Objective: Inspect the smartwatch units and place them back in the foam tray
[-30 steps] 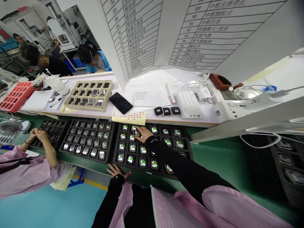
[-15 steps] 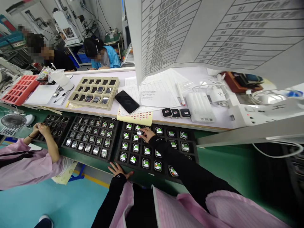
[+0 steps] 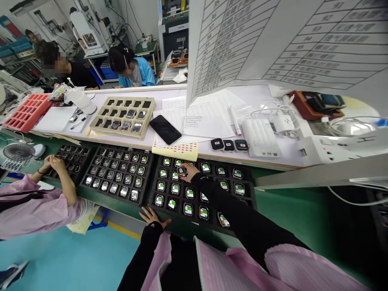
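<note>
My right hand (image 3: 190, 172) pinches a smartwatch body (image 3: 181, 171) above the black foam tray (image 3: 197, 223). Its dark face with small coloured marks points up toward me. Around it in the tray sit rows of strapless watches, most with green and white screens, such as one watch (image 3: 188, 209) in the front row. My right forearm covers part of the tray's right side. With fingers spread, my left hand (image 3: 154, 217) rests at the front edge of the green bench (image 3: 130, 208), near the tray's front left corner, holding nothing.
A second watch tray (image 3: 117, 197) lies to the left; beyond it are a co-worker's clasped hands (image 3: 53, 163). On the shelf are a beige tray (image 3: 121, 131), a phone (image 3: 165, 129), papers and a white charging box (image 3: 262, 138). A printed sheet (image 3: 230, 52) hangs close overhead.
The watch in my right hand has turned from a bright, reflecting side to its dark face. My left hand stays in place. The view has shifted slightly.
</note>
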Motion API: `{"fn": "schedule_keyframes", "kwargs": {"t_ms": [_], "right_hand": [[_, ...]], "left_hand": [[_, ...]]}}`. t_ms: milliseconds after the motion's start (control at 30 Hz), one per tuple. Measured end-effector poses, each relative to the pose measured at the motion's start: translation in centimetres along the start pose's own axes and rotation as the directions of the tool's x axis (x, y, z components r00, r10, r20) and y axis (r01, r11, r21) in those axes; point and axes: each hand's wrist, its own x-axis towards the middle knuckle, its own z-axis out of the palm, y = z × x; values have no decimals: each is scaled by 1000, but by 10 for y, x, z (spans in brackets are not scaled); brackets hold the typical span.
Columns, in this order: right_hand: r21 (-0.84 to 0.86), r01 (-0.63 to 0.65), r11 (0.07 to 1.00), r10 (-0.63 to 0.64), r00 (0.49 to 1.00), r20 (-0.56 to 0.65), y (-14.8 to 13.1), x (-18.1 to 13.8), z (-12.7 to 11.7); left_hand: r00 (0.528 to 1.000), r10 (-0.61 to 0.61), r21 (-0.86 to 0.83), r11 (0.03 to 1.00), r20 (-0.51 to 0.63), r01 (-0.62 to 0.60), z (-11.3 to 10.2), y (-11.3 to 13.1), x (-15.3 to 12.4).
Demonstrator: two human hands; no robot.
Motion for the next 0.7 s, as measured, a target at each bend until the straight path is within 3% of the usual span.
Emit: {"fn": "schedule_keyframes", "kwargs": {"t_ms": [433, 700], "right_hand": [[3, 36, 999, -36, 997, 64, -2, 3, -11], [-21, -52, 998, 50, 993, -112, -6, -4, -7]], "left_hand": [[999, -26, -49, 998, -19, 25, 8, -2, 4], [997, 17, -65, 998, 69, -12, -2, 1, 0]]}}
